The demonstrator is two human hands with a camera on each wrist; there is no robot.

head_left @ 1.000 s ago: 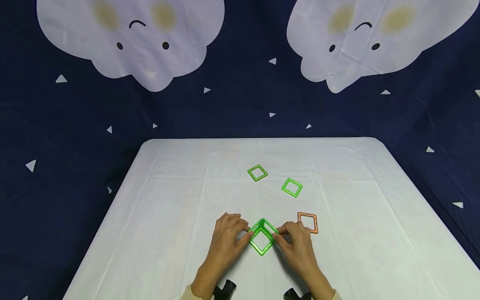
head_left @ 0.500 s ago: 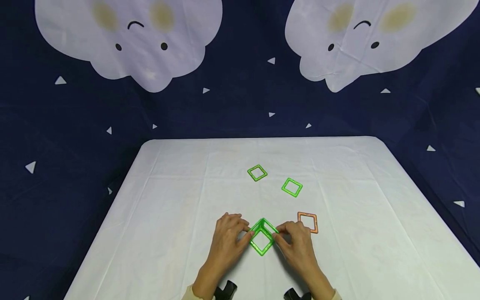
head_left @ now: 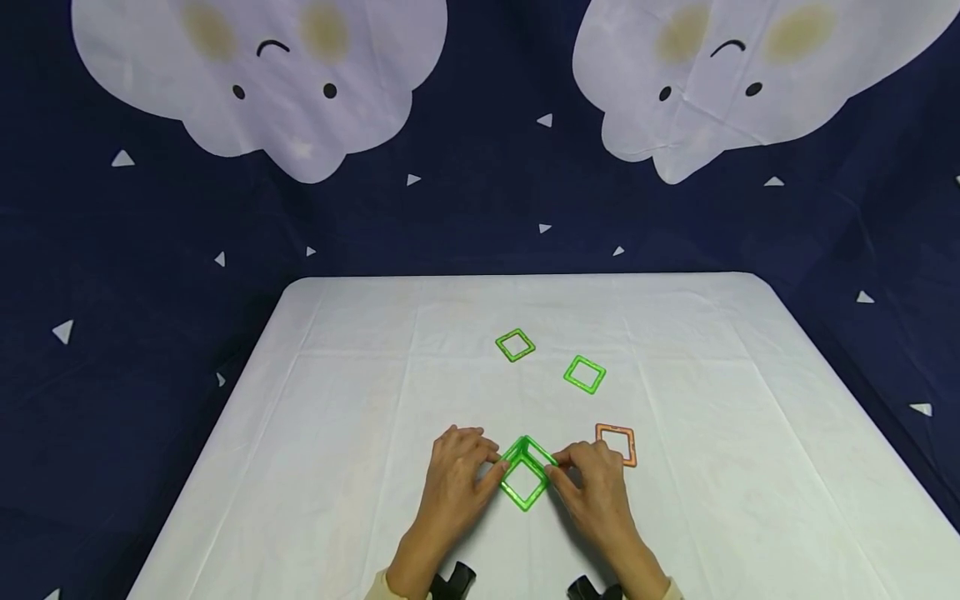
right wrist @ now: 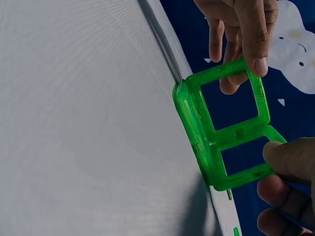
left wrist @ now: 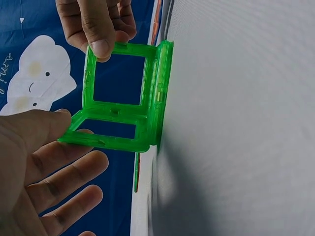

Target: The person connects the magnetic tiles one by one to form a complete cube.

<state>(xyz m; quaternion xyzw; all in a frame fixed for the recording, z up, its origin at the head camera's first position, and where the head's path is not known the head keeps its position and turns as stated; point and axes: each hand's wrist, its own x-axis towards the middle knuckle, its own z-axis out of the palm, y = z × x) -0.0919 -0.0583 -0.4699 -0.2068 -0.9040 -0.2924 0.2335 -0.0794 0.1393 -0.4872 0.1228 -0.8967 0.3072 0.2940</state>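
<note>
Three green magnetic square tiles (head_left: 524, 457) are joined into a corner shape, one lying on the white table and two standing upright against each other. My left hand (head_left: 457, 479) pinches the top of the left upright tile between thumb and index finger, its other fingers spread loosely in the left wrist view. With thumb and index finger, my right hand (head_left: 596, 483) pinches the right upright tile. Both wrist views show the joined green frames (left wrist: 114, 111) between the two hands, the base edge touching the tabletop.
An orange square tile (head_left: 632, 447) lies just beyond my right hand, partly covered by it. Farther back lie two loose green tiles (head_left: 578, 386) on the white tablecloth (head_left: 360, 383). A dark blue cloth with clouds (head_left: 480, 225) hangs behind the table. Black wrist mounts (head_left: 453, 581) sit below the hands.
</note>
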